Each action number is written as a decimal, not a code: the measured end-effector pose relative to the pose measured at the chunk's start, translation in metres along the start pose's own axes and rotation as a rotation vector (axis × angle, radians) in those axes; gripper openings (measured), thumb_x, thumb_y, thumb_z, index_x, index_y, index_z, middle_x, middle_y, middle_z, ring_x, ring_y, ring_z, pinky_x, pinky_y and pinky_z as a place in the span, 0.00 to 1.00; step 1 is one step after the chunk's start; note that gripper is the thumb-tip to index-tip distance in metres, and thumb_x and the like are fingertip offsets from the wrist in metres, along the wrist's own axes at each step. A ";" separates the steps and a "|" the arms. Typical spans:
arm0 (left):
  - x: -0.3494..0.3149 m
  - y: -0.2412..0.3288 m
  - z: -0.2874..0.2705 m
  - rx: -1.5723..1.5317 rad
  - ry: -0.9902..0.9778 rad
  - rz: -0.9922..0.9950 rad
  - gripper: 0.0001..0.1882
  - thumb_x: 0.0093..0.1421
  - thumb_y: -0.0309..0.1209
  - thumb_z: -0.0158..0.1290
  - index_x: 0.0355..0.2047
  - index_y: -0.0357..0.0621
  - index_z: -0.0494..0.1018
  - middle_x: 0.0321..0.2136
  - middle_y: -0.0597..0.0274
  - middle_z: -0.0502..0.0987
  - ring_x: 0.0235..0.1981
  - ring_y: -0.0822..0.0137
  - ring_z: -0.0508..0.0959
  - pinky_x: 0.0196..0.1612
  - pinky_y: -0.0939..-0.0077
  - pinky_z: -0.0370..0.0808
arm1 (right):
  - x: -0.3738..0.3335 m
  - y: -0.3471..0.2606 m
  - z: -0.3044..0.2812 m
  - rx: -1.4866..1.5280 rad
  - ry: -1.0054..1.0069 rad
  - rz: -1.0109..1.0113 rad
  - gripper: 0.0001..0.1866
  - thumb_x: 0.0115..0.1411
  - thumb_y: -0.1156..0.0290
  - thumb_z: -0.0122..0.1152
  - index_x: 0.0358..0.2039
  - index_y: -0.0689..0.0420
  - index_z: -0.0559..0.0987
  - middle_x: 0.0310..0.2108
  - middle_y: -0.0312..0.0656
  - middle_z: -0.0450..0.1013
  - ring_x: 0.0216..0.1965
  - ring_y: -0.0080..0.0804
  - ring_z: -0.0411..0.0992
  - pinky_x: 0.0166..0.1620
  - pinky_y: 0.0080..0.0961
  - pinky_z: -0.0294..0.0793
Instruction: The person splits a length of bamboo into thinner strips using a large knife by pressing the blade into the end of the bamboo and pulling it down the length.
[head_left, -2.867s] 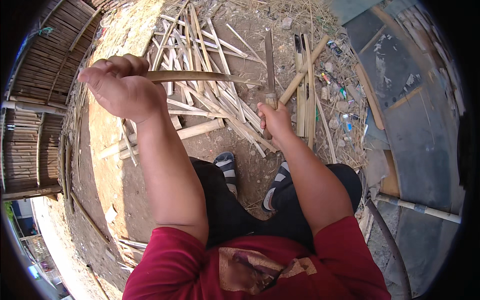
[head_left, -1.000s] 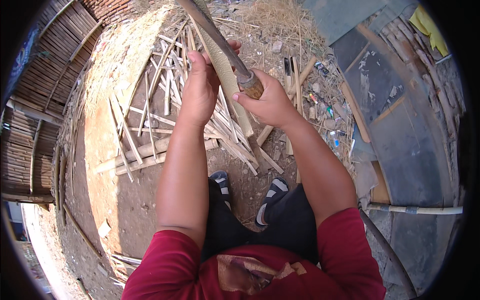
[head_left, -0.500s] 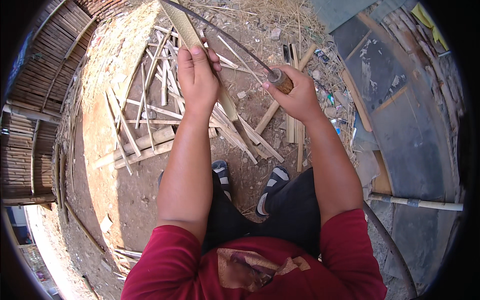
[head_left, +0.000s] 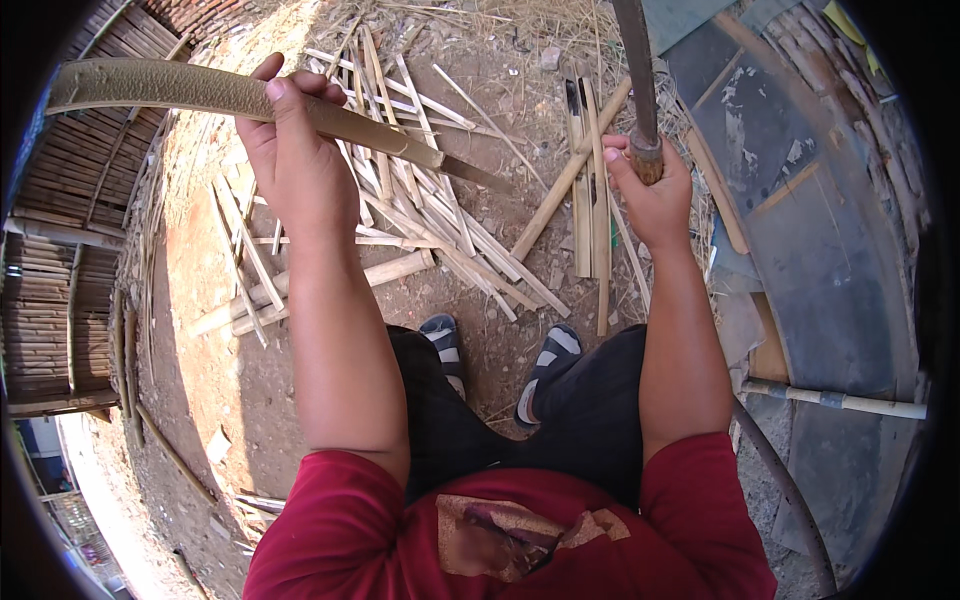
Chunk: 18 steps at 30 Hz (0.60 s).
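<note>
Bamboo strip (head_left: 180, 86), upper left, grasped in fingers of left hand (head_left: 300, 165); knife (head_left: 635, 60), upper right, handle (head_left: 647, 160) clasped in fingers of right hand (head_left: 660, 200); a misjudged swing could cut the left hand.

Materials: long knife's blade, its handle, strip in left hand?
Blade: likely steel; thin, dark, dull grey-brown surface.
Handle: probably wood; brown, mottled, worn-looking, no evident gloss.
Strip: likely split bamboo; long, bending, tan, with a rough, pebbly face.
</note>
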<state>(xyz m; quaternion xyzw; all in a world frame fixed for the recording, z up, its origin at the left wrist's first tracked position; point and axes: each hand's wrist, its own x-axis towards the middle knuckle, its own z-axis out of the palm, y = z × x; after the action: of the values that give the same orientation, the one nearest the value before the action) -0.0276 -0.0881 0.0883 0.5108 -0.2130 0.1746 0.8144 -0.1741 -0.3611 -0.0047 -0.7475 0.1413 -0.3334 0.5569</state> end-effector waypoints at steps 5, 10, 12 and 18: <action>0.003 -0.036 -0.018 0.030 0.066 -0.010 0.23 0.71 0.39 0.52 0.60 0.42 0.63 0.46 0.55 0.77 0.54 0.57 0.77 0.58 0.59 0.73 | -0.002 0.005 0.002 0.009 -0.046 0.114 0.12 0.61 0.68 0.71 0.42 0.59 0.82 0.31 0.33 0.80 0.31 0.17 0.75 0.36 0.19 0.75; 0.007 -0.043 -0.028 -0.079 0.179 -0.057 0.19 0.73 0.44 0.47 0.50 0.39 0.67 0.21 0.70 0.59 0.22 0.73 0.60 0.30 0.71 0.64 | -0.003 0.012 0.002 -0.106 -0.201 0.281 0.19 0.60 0.62 0.72 0.46 0.61 0.81 0.34 0.37 0.80 0.32 0.22 0.76 0.39 0.23 0.76; 0.005 -0.033 -0.020 -0.050 0.236 -0.037 0.17 0.73 0.45 0.47 0.41 0.43 0.67 0.20 0.71 0.58 0.22 0.73 0.59 0.29 0.73 0.62 | -0.005 0.015 0.004 -0.145 -0.222 0.254 0.22 0.60 0.60 0.72 0.47 0.62 0.80 0.36 0.40 0.81 0.34 0.26 0.77 0.41 0.26 0.76; -0.002 -0.028 -0.002 0.134 0.391 -0.015 0.24 0.74 0.50 0.44 0.24 0.51 0.58 0.18 0.70 0.60 0.21 0.72 0.59 0.27 0.74 0.60 | -0.014 0.014 0.019 -0.295 -0.380 0.317 0.26 0.59 0.57 0.72 0.49 0.64 0.79 0.37 0.46 0.81 0.39 0.36 0.79 0.44 0.34 0.76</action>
<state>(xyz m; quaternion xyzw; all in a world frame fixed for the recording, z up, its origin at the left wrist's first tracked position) -0.0147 -0.0979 0.0649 0.5219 -0.0347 0.2782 0.8056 -0.1701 -0.3437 -0.0260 -0.8380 0.1966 -0.0721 0.5038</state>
